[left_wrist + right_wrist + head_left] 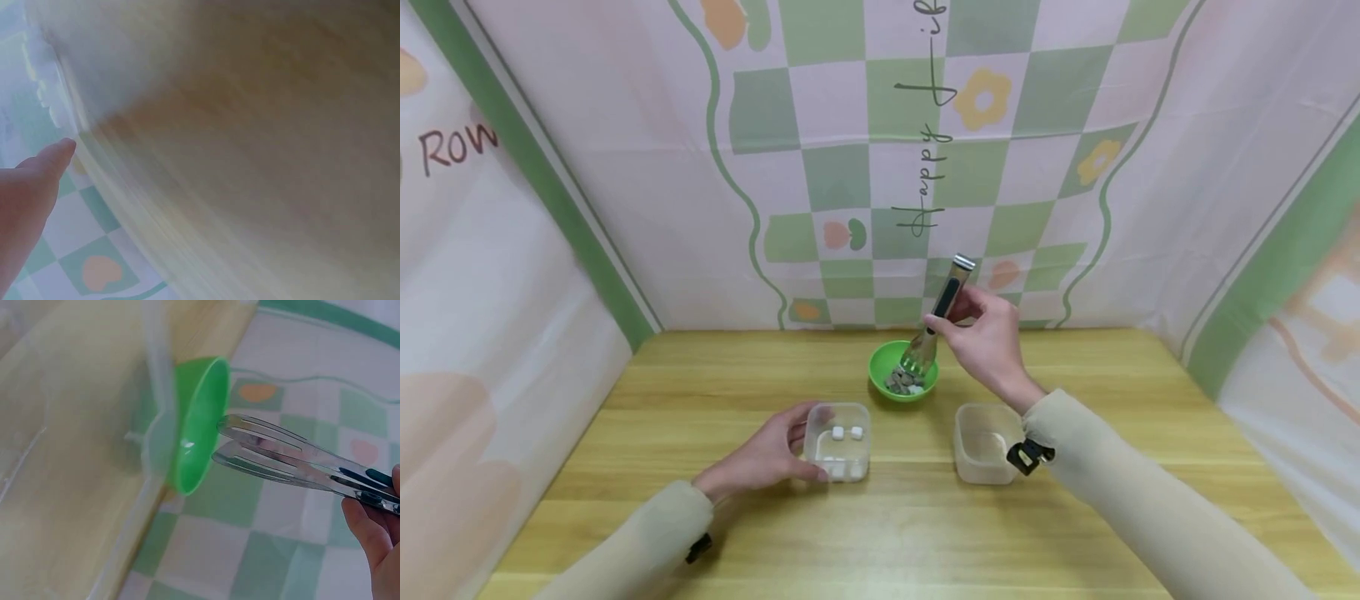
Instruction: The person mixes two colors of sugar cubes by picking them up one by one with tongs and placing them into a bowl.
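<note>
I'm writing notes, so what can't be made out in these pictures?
Head view: what the grayish pieces in the green bowl are; too small.
Head view: exact count of white cubes; the left container blurs the lower ones.
Head view: right side of the right container, behind the black wrist device.
Left wrist view: most of the left hand, cut by the left edge.
Right wrist view: most of the right hand, cut by the right edge.
</note>
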A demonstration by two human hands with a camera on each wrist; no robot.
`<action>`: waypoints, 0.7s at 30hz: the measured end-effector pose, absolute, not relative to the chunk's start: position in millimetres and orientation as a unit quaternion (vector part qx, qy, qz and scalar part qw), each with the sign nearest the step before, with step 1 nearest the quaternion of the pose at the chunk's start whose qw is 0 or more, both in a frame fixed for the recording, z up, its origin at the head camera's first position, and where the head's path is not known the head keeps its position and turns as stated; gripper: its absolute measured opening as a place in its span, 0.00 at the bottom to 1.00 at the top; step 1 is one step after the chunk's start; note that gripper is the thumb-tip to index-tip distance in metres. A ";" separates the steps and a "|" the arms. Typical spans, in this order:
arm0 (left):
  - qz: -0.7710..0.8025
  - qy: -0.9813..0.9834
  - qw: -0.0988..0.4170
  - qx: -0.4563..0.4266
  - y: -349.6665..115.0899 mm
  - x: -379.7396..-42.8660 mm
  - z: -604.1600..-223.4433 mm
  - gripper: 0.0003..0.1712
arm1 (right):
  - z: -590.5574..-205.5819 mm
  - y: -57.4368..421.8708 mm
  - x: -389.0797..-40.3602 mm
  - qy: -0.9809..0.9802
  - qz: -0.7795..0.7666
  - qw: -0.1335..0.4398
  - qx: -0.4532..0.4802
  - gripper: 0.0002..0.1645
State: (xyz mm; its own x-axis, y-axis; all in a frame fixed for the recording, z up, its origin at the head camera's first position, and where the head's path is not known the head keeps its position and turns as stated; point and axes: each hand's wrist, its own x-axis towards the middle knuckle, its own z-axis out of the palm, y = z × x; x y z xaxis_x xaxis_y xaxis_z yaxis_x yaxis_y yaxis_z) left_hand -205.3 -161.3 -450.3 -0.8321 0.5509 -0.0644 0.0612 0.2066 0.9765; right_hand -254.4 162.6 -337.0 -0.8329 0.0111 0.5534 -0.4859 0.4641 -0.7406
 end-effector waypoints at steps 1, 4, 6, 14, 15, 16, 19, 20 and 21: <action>0.597 0.748 0.205 0.205 -161.4 -205.3 -450.4 0.61 | -335.1 160.5 -251.2 -0.815 0.501 0.250 0.151 0.12; 0.597 0.748 0.205 0.203 -161.5 -204.8 -450.6 0.62 | -329.5 153.3 -240.9 -0.802 0.514 0.251 0.172 0.11; 0.597 0.748 0.206 0.203 -161.6 -204.8 -451.1 0.63 | -326.1 147.7 -233.8 -0.795 0.520 0.249 0.188 0.11; 0.608 0.738 0.206 0.209 -162.1 -205.0 -452.1 0.65 | -325.4 120.9 -208.7 -0.763 0.551 0.224 0.252 0.16; 0.609 0.737 0.206 0.209 -161.9 -204.8 -451.9 0.65 | -326.8 117.5 -206.3 -0.760 0.555 0.218 0.258 0.16; 0.610 0.736 0.206 0.209 -161.7 -204.7 -451.7 0.64 | -328.5 114.2 -204.6 -0.757 0.560 0.212 0.263 0.16; 0.610 0.736 0.207 0.209 -161.2 -204.5 -451.5 0.63 | -334.4 105.2 -200.5 -0.751 0.567 0.191 0.279 0.16; 0.610 0.735 0.207 0.210 -161.1 -204.6 -451.5 0.62 | -336.7 102.4 -200.0 -0.750 0.568 0.186 0.283 0.16; 0.610 0.735 0.206 0.211 -160.9 -204.7 -451.5 0.62 | -338.8 99.7 -199.3 -0.749 0.568 0.180 0.288 0.16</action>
